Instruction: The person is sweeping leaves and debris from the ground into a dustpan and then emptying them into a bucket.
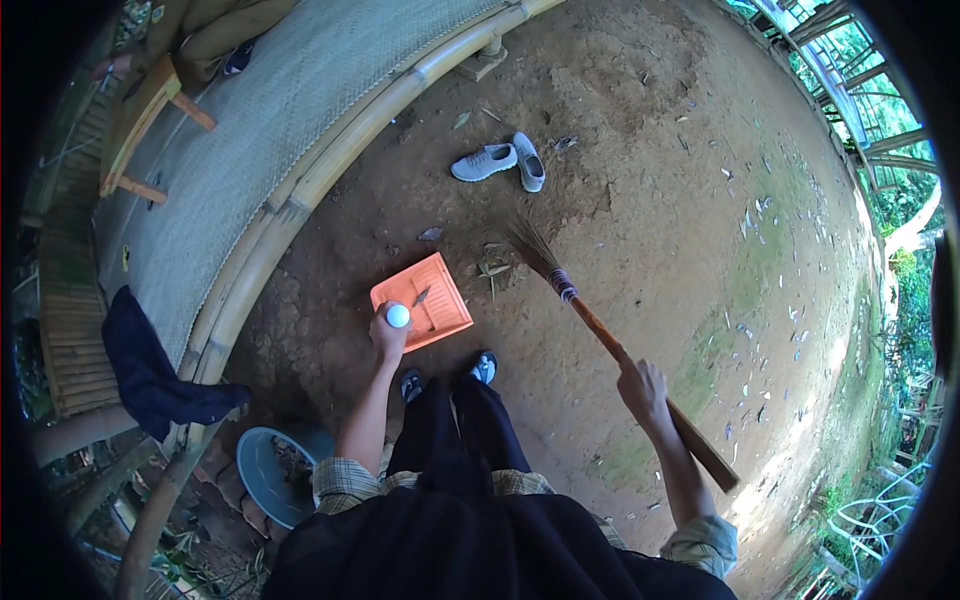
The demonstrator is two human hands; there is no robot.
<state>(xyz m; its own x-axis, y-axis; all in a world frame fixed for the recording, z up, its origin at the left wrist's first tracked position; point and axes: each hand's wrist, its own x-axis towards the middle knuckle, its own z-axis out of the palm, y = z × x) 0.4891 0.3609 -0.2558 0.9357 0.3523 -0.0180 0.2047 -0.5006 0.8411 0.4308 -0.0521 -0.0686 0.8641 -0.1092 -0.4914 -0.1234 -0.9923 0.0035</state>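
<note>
My left hand (388, 330) is closed around the handle of an orange plastic dustpan (450, 304); the handle's round white end shows above the fist. A dry leaf (422, 295) lies in the pan. Out to the right, my right hand (643, 390) grips the wooden handle of a stick broom (540, 251), its bristles pointing up and left, beyond the pan. Dry leaves (493, 268) lie on the dirt between the pan and the bristles. Whether the bristles touch the ground I cannot tell.
Grey shoes (487, 162) stand on the dirt ahead. At left runs a bamboo-edged platform (315, 184) with a woven mat, a small wooden table (146, 124), a dark cloth (150, 375) and a seated person (232, 34). A bucket (259, 476) holding debris stands at lower left.
</note>
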